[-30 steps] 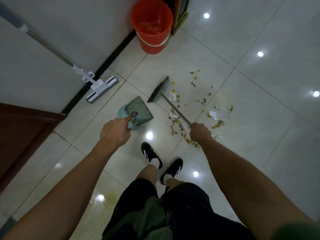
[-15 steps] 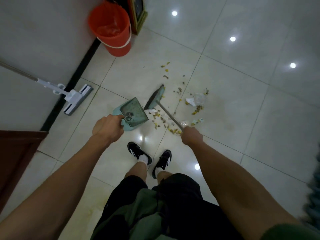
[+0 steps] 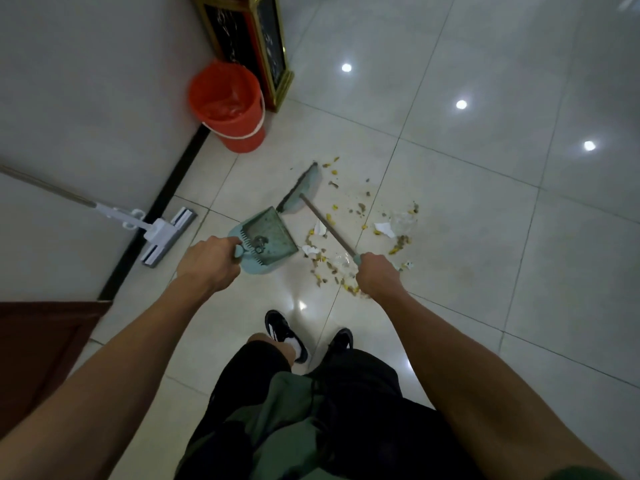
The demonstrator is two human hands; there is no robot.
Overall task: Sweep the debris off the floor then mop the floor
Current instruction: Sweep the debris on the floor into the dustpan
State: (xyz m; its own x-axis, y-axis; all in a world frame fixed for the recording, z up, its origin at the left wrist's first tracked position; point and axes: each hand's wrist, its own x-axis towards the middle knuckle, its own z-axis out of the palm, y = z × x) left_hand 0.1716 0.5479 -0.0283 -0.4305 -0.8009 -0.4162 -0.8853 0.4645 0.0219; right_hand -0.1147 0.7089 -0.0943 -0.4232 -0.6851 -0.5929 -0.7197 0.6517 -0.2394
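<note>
Now: right hand (image 3: 377,273) grips the broom (image 3: 304,188) handle, left hand (image 3: 207,263) grips the dustpan (image 3: 268,233) handle. Debris (image 3: 360,216) lies right of the broom head, pan mouth to its left (so the stroke likely runs leftward). Mop (image 3: 166,237) leans by the wall.

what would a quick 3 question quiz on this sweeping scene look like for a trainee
1. True or false: the mop is in the person's hands.
2. Which hand grips the dustpan? A) left hand B) right hand
3. Fill in: the orange bucket stands against the ____.

Key: 1. False, it leans on the wall. 2. A; the right hand holds the broom. 3. wall. Debris still lies on the floor.
</note>
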